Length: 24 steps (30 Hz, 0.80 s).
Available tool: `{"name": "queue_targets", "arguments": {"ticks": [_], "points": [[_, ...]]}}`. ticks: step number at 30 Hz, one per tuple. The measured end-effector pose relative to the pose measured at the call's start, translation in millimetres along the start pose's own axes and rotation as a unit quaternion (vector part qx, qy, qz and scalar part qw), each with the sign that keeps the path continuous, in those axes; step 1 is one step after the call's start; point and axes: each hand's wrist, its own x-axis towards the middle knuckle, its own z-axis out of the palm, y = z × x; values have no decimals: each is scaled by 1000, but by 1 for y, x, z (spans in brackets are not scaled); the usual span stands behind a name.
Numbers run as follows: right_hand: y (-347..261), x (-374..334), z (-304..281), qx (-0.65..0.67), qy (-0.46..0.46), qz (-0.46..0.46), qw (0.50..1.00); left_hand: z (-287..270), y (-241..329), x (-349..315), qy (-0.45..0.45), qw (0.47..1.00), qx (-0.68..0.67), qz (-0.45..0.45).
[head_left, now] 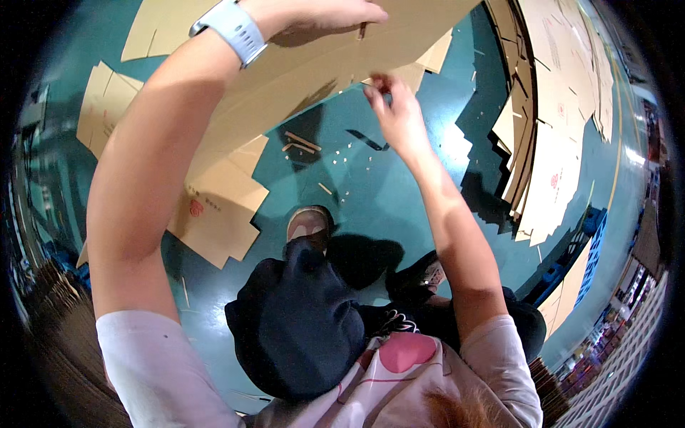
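A large brown cardboard sheet [285,78] stands tilted in front of me, its lower edge above the floor. My left hand [321,18], with a pale watch [232,32] on its wrist, lies against the sheet's upper part, fingers stretched out to the right. A small dark slot [362,31] shows in the sheet just below those fingertips. Near the lower right edge of the sheet, my right hand [394,110] has its fingers curled toward the thumb. Whatever lies between these fingertips, if anything, is too small and shadowed to make out.
Flat cardboard pieces [217,210] lie on the green floor [371,192] at left. A tall stack of cardboard sheets [556,121] stands at right, near a blue plastic pallet [589,264]. Cardboard strips [303,143], small scraps and a dark flat strip [367,140] litter the floor before my shoes.
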Motion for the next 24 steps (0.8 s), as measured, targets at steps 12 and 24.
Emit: {"name": "queue_targets", "arguments": {"ticks": [12, 24], "points": [[-20, 45, -1, 212, 53, 81, 972, 7, 6, 6, -6, 991, -133, 8], [-30, 41, -12, 171, 41, 106, 979, 2, 7, 17, -70, 995, -65, 39]]}}
